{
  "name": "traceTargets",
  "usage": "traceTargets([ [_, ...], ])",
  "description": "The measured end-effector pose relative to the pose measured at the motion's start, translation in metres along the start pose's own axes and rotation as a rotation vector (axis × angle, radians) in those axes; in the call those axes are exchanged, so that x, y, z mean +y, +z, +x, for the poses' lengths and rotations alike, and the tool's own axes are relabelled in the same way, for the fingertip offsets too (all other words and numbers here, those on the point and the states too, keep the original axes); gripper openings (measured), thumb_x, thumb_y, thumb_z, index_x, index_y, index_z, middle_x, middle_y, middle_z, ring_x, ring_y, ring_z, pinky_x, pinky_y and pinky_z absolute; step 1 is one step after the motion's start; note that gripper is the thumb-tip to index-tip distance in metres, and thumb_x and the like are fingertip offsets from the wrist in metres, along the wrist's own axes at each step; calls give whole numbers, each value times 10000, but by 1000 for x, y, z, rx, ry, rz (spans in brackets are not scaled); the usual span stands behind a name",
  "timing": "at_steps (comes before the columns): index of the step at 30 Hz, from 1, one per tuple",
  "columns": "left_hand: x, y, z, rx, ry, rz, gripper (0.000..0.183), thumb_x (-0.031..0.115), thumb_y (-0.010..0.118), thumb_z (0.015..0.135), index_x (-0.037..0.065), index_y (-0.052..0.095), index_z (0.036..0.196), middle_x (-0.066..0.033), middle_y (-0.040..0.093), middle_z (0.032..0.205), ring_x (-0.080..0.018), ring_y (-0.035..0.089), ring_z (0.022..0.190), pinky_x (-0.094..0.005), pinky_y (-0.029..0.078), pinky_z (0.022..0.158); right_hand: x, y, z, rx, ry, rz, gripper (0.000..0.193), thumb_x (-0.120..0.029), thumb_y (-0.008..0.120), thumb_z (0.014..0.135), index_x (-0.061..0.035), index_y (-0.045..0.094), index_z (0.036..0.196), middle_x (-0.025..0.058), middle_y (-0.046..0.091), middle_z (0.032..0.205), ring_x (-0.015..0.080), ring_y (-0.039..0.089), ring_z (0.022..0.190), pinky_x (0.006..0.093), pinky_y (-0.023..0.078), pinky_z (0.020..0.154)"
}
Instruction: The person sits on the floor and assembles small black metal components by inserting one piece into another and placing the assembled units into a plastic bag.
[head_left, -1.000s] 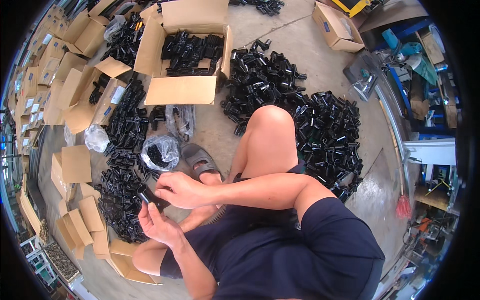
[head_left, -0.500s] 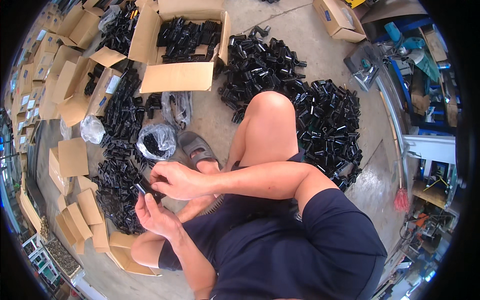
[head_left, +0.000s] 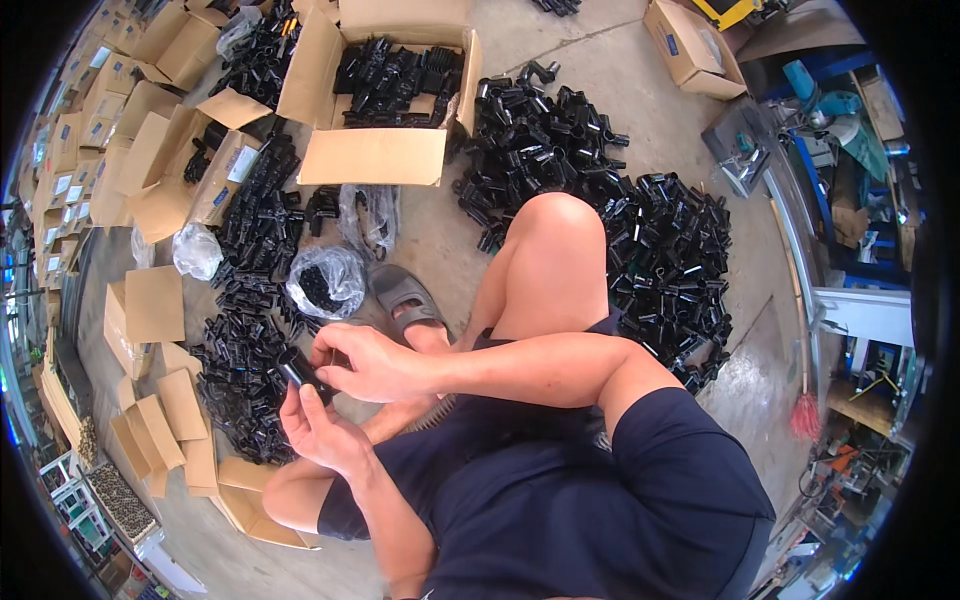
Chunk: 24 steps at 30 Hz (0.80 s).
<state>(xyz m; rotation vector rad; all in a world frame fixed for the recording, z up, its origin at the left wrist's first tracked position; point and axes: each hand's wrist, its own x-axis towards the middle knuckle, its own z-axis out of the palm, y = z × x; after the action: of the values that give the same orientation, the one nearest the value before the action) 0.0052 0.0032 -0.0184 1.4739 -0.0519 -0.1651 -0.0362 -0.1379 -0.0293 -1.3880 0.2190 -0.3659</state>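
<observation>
A short black tube fitting (head_left: 291, 366) is pinched between the thumb and fingers of my left hand (head_left: 325, 435), its round open end tilted up and away. Curled over the fitting's nearer side are the fingers of my right hand (head_left: 372, 364); just what the fingertips grip there is partly hidden. Under and beyond both hands spreads a long heap of black fittings (head_left: 240, 390). Close past my right hand sits a clear plastic bag (head_left: 345, 275) with small black pieces inside.
An open carton (head_left: 372, 158) of black parts stands ahead. Two big piles of black fittings (head_left: 665, 265) lie on the right. Several cardboard boxes (head_left: 155, 305) line the left. A red broom (head_left: 805, 415) and a metal rack (head_left: 865, 310) are at the far right.
The view has shifted slightly, so the surroundings sit a little further right. The fitting in my left hand has tilted, showing more of its open end. Both hands stay close together.
</observation>
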Motion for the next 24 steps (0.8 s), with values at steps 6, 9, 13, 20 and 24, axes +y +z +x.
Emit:
traceTargets([
  [6,-6,-3,1,-54,8,-31,208,63,621,990,-27,601,1177,-136,686,1117,-178,675,968,-289,570,813,14,1,-3,15,4,-115,177,-119,655,918,43,596,961,158,622,900,275,642,822,386,520,730],
  [9,-4,-6,2,-33,7,-24,207,55,617,992,-31,597,1179,-138,683,1122,-184,672,981,-300,568,846,-8,1,-4,-16,109,71,165,-109,647,925,42,599,971,144,622,887,243,636,818,373,517,716],
  [13,-6,-2,2,-56,24,15,204,53,615,994,-32,596,1179,-137,680,1124,-188,668,988,-305,567,865,8,1,-3,12,55,-27,170,-108,650,928,42,607,996,122,627,885,208,625,797,352,516,701],
  [20,-1,5,3,37,-10,-45,207,54,608,998,-39,587,1183,-142,673,1103,-197,667,986,-309,570,861,5,0,-2,-27,-2,-31,206,-135,673,918,35,616,1019,124,641,926,194,635,847,335,516,729],
  [24,-2,3,3,-37,44,-15,218,56,609,998,-42,581,1190,-145,677,1103,-200,671,977,-314,573,855,6,-1,-1,-10,52,-30,188,-117,670,915,37,615,1006,109,651,906,165,636,821,320,516,700],
])
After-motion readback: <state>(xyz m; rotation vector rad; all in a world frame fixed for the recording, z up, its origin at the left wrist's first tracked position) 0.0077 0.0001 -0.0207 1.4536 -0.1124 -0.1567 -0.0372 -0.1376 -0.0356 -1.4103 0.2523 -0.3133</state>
